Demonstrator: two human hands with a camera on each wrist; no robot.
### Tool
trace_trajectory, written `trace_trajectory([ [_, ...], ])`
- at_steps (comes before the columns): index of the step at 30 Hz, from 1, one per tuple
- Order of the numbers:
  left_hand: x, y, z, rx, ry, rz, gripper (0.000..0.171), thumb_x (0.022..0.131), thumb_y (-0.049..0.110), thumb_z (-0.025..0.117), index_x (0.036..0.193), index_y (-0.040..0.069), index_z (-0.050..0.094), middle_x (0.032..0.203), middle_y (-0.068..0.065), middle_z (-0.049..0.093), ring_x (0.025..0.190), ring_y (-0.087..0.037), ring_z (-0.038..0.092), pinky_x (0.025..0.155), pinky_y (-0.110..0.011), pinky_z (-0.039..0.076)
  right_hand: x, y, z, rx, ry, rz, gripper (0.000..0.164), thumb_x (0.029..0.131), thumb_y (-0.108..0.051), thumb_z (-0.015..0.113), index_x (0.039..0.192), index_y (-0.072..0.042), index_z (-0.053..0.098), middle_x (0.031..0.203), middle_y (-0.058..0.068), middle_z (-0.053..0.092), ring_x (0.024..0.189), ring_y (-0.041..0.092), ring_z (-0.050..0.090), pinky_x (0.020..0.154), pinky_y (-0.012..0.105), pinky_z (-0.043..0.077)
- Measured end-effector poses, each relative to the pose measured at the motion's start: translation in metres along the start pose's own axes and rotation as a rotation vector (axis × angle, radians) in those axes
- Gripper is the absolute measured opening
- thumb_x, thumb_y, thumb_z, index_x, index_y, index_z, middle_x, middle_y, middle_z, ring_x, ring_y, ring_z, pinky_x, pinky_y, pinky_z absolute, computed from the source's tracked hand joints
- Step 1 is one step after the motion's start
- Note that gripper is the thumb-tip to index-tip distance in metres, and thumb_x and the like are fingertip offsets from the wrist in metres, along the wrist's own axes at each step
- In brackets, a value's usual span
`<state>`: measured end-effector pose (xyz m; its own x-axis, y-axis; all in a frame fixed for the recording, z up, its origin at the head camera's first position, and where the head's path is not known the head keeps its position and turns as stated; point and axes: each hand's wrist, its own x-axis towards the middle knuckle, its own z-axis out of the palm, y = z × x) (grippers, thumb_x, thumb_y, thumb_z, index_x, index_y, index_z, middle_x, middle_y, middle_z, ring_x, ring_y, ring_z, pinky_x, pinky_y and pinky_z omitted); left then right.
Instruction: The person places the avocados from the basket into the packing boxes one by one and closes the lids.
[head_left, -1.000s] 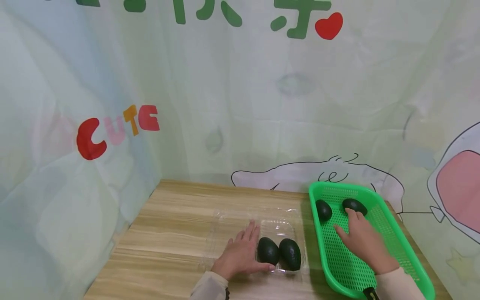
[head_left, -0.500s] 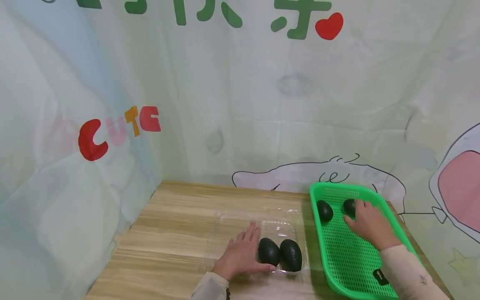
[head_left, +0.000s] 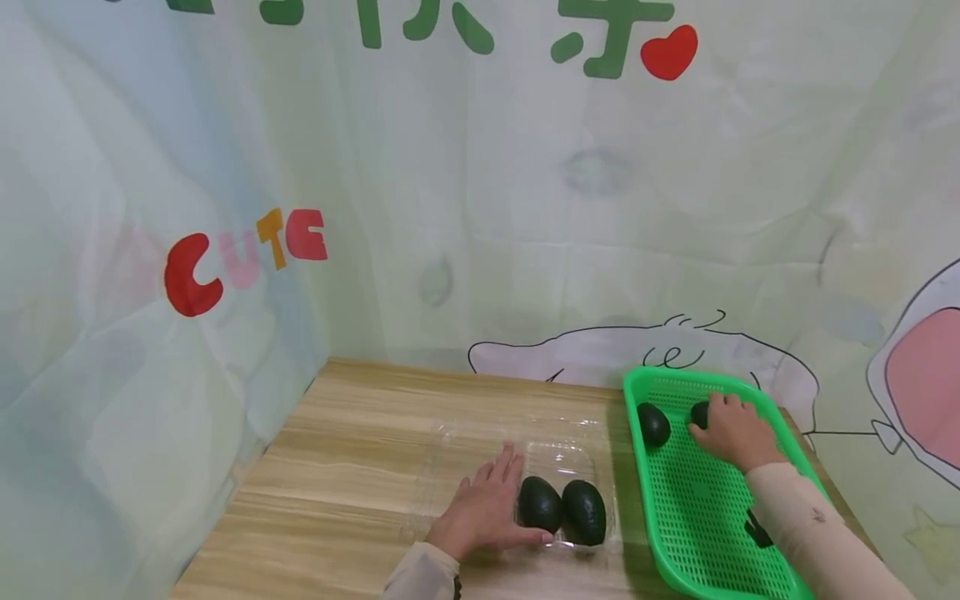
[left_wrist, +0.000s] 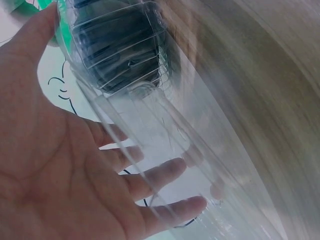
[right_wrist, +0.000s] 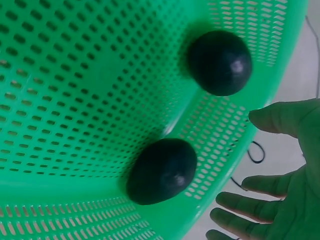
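My left hand (head_left: 483, 508) rests spread on the clear plastic clamshell box (head_left: 558, 457), its thumb along the front rim. In the left wrist view, straight fingers (left_wrist: 165, 175) show through the clear plastic. Two dark avocados (head_left: 540, 505) (head_left: 584, 512) lie side by side in the box. My right hand (head_left: 738, 433) is over the far end of the green basket (head_left: 642, 500), partly covering an avocado (head_left: 700, 414). Another avocado (head_left: 654, 425) lies by the basket's left wall. The right wrist view shows the fingers straight and apart from both avocados (right_wrist: 162, 171) (right_wrist: 220, 62).
The wooden table (head_left: 300, 500) extends to the left of the box. A printed curtain (head_left: 525, 208) hangs behind the table and along both sides. The basket stands at the table's right side, with a small black item (head_left: 757, 530) beside the right sleeve.
My right hand has moved farther over the right avocado in the basket, and the forearm now crosses the basket's right wall. The left hand keeps its place on the box.
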<state>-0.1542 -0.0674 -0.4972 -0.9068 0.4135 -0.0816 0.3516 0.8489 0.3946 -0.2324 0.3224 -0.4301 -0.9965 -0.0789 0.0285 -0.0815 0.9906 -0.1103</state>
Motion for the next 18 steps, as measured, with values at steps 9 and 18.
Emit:
trace_trajectory([
  [9,-0.002,0.001,-0.002,0.014,0.004,0.000,0.123,0.073,0.081,0.069,0.162,0.009,0.024,0.170,-0.014,0.017,0.144,-0.041,0.038,0.108,-0.071,0.037,0.016,0.010,0.007,-0.008,-0.048,-0.006,0.075,0.094,-0.029,0.066,0.138,0.024,0.036,0.134,0.050,0.039,0.120,0.067,0.040,0.086,0.073,0.046],
  [18,-0.002,0.002,-0.002,0.029,-0.004,-0.012,0.124,0.072,0.083,0.068,0.162,0.010,0.022,0.170,-0.012,0.016,0.145,-0.040,0.038,0.109,-0.069,0.036,0.030,0.024,0.020,-0.008,-0.057,-0.022,0.075,0.093,-0.025,0.067,0.138,0.025,0.033,0.133,0.052,0.036,0.120,0.069,0.038,0.090,0.073,0.045],
])
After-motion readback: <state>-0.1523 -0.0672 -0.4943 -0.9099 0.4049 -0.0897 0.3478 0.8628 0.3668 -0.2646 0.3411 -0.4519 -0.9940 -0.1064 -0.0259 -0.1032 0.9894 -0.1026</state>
